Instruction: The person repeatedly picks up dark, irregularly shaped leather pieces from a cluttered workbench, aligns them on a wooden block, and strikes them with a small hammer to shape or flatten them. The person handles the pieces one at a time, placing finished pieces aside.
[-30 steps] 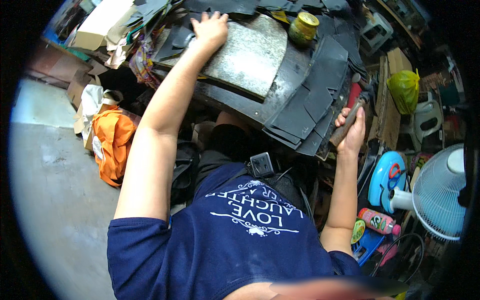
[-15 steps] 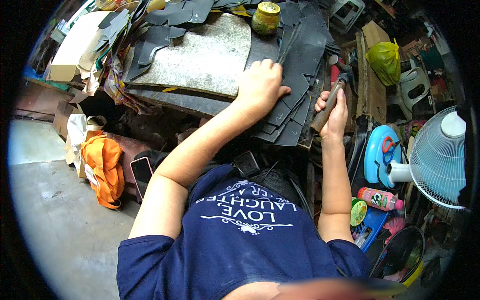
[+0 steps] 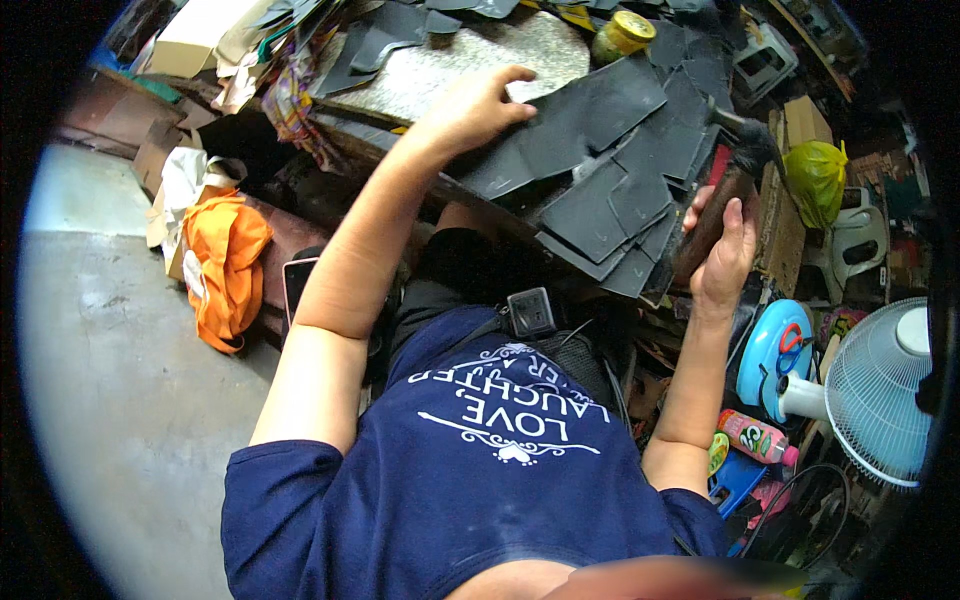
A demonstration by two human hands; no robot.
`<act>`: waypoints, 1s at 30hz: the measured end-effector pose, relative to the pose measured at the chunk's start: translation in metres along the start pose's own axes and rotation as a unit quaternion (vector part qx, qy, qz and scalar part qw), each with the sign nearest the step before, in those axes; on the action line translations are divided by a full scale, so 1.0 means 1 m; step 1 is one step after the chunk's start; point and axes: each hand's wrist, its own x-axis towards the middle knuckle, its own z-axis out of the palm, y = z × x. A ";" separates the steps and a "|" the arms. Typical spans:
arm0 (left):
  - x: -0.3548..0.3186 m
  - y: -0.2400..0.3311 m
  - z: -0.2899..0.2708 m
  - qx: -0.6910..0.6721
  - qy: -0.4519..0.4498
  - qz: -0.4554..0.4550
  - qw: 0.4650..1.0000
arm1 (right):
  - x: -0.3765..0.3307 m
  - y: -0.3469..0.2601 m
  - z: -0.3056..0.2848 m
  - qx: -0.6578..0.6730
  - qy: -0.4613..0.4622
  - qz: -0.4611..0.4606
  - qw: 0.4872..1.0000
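Note:
A large black flat sheet lies across the right part of the speckled white slab on the bench. My left hand is at the sheet's left edge, over the slab, with thumb and forefinger apart; whether it touches the sheet is hard to see. Several cut black pieces overlap to the right, some with pale marks. At the bench's right edge my right hand is closed round the brown handle of a hammer. Its dark head points away from me.
A yellow-lidded jar stands behind the sheet. To the right are a yellow-green plastic bag, a white fan, a pink bottle and red-handled scissors. An orange cloth bag hangs at left.
My left hand has moved left over the slab, and a black sheet now covers the slab's right part. My right hand still holds the hammer, lower by the bench edge. The view has shifted.

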 end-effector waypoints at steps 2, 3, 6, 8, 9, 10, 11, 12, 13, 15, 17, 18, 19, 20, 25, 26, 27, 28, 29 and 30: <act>-0.022 -0.014 -0.020 0.047 -0.027 -0.019 0.998 | 0.007 -0.007 0.016 -0.104 -0.059 -0.015 0.993; -0.036 -0.019 -0.024 0.050 -0.002 0.007 0.999 | 0.010 -0.009 0.025 -0.182 -0.087 -0.033 0.979; -0.077 -0.028 -0.025 0.042 0.032 0.010 0.999 | 0.017 -0.006 0.052 -0.352 -0.165 -0.058 0.920; -0.084 -0.035 -0.021 -0.067 0.016 -0.034 0.997 | 0.024 -0.003 0.069 -0.434 -0.186 -0.092 0.877; -0.085 -0.039 -0.020 -0.145 0.013 -0.053 0.988 | 0.029 -0.005 0.075 -0.465 -0.206 -0.128 0.851; -0.083 -0.044 -0.019 -0.163 0.049 -0.062 0.983 | 0.033 -0.007 0.081 -0.452 -0.183 -0.143 0.861; -0.082 -0.048 -0.019 -0.179 0.080 -0.081 0.977 | 0.037 -0.009 0.087 -0.435 -0.184 -0.181 0.862; -0.080 -0.052 -0.020 -0.174 0.097 -0.083 0.976 | 0.042 -0.010 0.093 -0.401 -0.160 -0.194 0.881; -0.078 -0.055 -0.020 -0.167 0.098 -0.084 0.977 | 0.044 -0.011 0.098 -0.331 -0.143 -0.198 0.912; -0.073 -0.059 -0.020 -0.147 0.100 -0.098 0.979 | 0.046 -0.006 0.110 -0.282 -0.118 -0.221 0.926; -0.069 -0.059 -0.018 -0.126 0.128 -0.079 0.981 | 0.050 0.006 0.123 -0.442 -0.152 -0.276 0.840; -0.068 -0.058 -0.017 -0.112 0.141 -0.070 0.981 | 0.049 0.008 0.123 -0.649 -0.208 -0.169 0.712; -0.066 -0.058 -0.015 -0.096 0.153 -0.060 0.982 | 0.053 0.011 0.125 -0.619 -0.177 -0.157 0.749; -0.063 -0.057 -0.013 -0.093 0.171 -0.042 0.980 | 0.053 0.011 0.122 -0.628 -0.172 -0.202 0.731; -0.039 -0.061 -0.012 -0.004 0.207 -0.031 0.978 | 0.056 0.010 0.114 -0.411 -0.086 -0.220 0.881; -0.035 -0.063 -0.011 -0.001 0.207 -0.028 0.978 | 0.056 0.009 0.113 -0.367 -0.086 -0.163 0.912; -0.031 -0.065 -0.011 0.003 0.206 -0.028 0.978 | 0.054 0.011 0.115 -0.439 -0.127 -0.173 0.873; -0.028 -0.067 -0.010 0.013 0.205 -0.026 0.978 | 0.054 0.011 0.116 -0.511 -0.149 -0.176 0.828; -0.027 -0.068 -0.008 0.024 0.212 -0.022 0.977 | 0.053 0.012 0.118 -0.583 -0.182 -0.163 0.775; -0.024 -0.070 -0.008 0.036 0.219 -0.017 0.975 | 0.054 0.012 0.119 -0.608 -0.205 -0.160 0.750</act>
